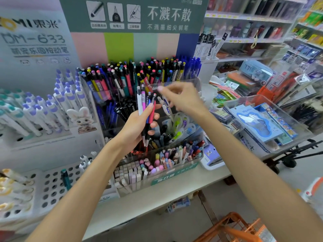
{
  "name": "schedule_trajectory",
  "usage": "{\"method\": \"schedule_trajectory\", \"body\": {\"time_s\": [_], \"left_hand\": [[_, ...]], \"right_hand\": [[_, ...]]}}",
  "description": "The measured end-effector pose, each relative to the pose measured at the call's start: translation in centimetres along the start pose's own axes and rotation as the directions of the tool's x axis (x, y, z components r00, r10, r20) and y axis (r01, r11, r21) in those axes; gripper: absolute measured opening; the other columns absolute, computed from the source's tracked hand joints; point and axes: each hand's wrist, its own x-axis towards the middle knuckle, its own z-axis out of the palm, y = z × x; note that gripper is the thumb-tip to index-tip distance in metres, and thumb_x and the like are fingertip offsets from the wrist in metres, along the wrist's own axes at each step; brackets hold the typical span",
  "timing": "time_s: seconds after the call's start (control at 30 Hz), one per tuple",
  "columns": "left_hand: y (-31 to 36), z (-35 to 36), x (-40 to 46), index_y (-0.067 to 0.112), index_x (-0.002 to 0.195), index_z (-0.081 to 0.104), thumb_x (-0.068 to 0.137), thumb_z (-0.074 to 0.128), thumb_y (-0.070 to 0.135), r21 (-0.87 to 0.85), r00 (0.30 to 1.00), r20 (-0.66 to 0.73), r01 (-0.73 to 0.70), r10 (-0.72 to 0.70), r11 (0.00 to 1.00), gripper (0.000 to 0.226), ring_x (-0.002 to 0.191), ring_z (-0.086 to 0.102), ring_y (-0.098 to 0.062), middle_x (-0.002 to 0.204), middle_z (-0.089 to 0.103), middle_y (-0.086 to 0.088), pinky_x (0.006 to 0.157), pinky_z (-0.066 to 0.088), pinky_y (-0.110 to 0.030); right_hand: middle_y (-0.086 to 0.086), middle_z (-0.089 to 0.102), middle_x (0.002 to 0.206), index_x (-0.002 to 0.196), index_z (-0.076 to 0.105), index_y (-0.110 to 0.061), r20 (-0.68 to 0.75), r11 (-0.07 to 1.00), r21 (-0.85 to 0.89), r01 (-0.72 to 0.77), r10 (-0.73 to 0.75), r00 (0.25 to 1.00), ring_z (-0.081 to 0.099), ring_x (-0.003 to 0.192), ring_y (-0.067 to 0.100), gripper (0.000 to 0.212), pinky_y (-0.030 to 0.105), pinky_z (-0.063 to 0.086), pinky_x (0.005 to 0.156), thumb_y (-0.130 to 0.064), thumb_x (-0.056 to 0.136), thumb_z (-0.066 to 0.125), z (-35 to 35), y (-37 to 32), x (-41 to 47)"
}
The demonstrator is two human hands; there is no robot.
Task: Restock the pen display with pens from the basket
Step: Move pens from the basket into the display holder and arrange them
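The left hand (138, 124) grips a bunch of pens (146, 112); the right hand (181, 96), blurred, fingers loosely curled, empty. At 12 o'clock, a header card (136, 14) reads "不溅不散".

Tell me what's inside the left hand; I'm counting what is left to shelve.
The left hand holds a bunch of click pens: white, pink, blue and red barrels show, tips down. The fingers cover the middles, so the exact count stays unclear.
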Motion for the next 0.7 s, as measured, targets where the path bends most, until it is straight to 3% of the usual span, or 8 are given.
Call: {"method": "schedule_trajectory", "body": {"time_s": [0.07, 0.13, 0.27, 0.37, 0.43, 0.5, 0.6, 0.7], "left_hand": [[0.1, -0.1, -0.4, 0.010, 0.114, 0.057, 0.102, 0.041, 0.033, 0.007, 0.999, -0.031, -0.018, 0.018, 1.000, 0.030, 0.049, 0.043, -0.005, 0.066, 0.052, 0.006, 0.041, 0.034, -0.017], [0.4, -0.2, -0.8, 0.011, 0.105, 0.057, 0.102, 0.040, 0.034, 0.012, 0.997, -0.060, -0.038, 0.038, 0.999, 0.029, 0.049, 0.048, -0.007, 0.067, 0.057, 0.002, 0.042, 0.040, -0.019], [1.3, -1.4, -2.0, 0.015, 0.103, 0.063, 0.102, 0.037, 0.034, 0.104, 0.992, -0.092, -0.079, 0.089, 0.991, 0.033, 0.076, 0.072, -0.014, 0.088, 0.075, 0.001, 0.061, 0.058, -0.028], [2.1, -2.7, -2.9, 0.017, 0.108, 0.060, 0.103, 0.037, 0.031, 0.139, 0.984, -0.139, -0.095, 0.114, 0.986, 0.028, 0.087, 0.073, -0.018, 0.099, 0.073, -0.003, 0.071, 0.061, -0.032], [2.5, -3.7, -3.4, 0.016, 0.107, 0.058, 0.103, 0.036, 0.030, 0.137, 0.972, -0.203, -0.094, 0.121, 0.986, 0.026, 0.080, 0.073, -0.016, 0.098, 0.072, -0.003, 0.069, 0.061, -0.031], [2.6, -4.7, -3.7, 0.015, 0.104, 0.058, 0.103, 0.037, 0.031, 0.128, 0.958, -0.256, -0.102, 0.132, 0.986, 0.026, 0.076, 0.073, -0.016, 0.095, 0.072, -0.001, 0.064, 0.060, -0.028], [2.7, -5.5, -3.9, 0.016, 0.106, 0.058, 0.103, 0.037, 0.033, 0.111, 0.943, -0.301, -0.115, 0.143, 0.987, 0.027, 0.079, 0.073, -0.017, 0.092, 0.074, 0.001, 0.062, 0.059, -0.026], [2.9, -5.7, -3.8, 0.017, 0.106, 0.058, 0.103, 0.037, 0.033, 0.076, 0.939, -0.317, -0.115, 0.133, 0.991, 0.026, 0.078, 0.073, -0.016, 0.089, 0.074, 0.003, 0.060, 0.058, -0.025]], "right_hand": [[-0.020, 0.060, 0.059, 0.096, 0.072, -0.023, 0.226, 0.994, 0.034, -0.103, 0.092, 0.970, 0.051, 0.050, -0.006, 0.026, 0.015, 0.040, 0.053, -0.045, 0.087, 0.062, 0.6, -0.9, -0.8], [-0.022, 0.055, 0.048, 0.104, 0.072, -0.018, 0.294, 0.989, 0.072, -0.128, 0.101, 0.950, 0.047, 0.043, -0.008, 0.027, 0.012, 0.038, 0.049, -0.038, 0.087, 0.066, 0.7, -1.4, -0.7], [-0.012, 0.061, 0.067, 0.116, 0.065, -0.010, 0.325, 0.941, 0.280, -0.188, 0.091, 0.941, 0.055, 0.061, -0.001, 0.035, 0.015, 0.046, 0.062, -0.030, 0.088, 0.067, 1.2, -2.3, -0.1], [-0.002, 0.066, 0.076, 0.103, 0.064, -0.005, 0.064, 0.817, 0.570, -0.091, 0.066, 0.996, 0.062, 0.062, 0.003, 0.021, 0.014, 0.051, 0.062, -0.020, 0.088, 0.066, 1.3, -3.5, 0.5], [0.000, 0.067, 0.078, 0.091, 0.063, -0.012, -0.219, 0.811, 0.579, 0.087, 0.052, 0.974, 0.064, 0.061, 0.004, 0.008, 0.016, 0.052, 0.061, -0.016, 0.086, 0.069, 1.2, -4.0, 1.2], [-0.001, 0.068, 0.078, 0.087, 0.062, -0.016, -0.399, 0.821, 0.527, 0.219, 0.012, 0.917, 0.067, 0.068, 0.009, 0.009, 0.022, 0.055, 0.065, -0.015, 0.084, 0.071, 1.5, -4.3, 1.9], [-0.007, 0.068, 0.078, 0.086, 0.063, -0.019, -0.513, 0.877, 0.354, 0.324, -0.107, 0.852, 0.067, 0.073, 0.008, 0.012, 0.030, 0.058, 0.073, -0.020, 0.082, 0.073, 2.4, -4.7, 2.3], [-0.007, 0.068, 0.078, 0.089, 0.061, -0.018, -0.499, 0.892, 0.239, 0.383, -0.225, 0.837, 0.067, 0.070, 0.006, 0.012, 0.030, 0.057, 0.073, -0.019, 0.083, 0.072, 3.4, -5.1, 2.5]]}}
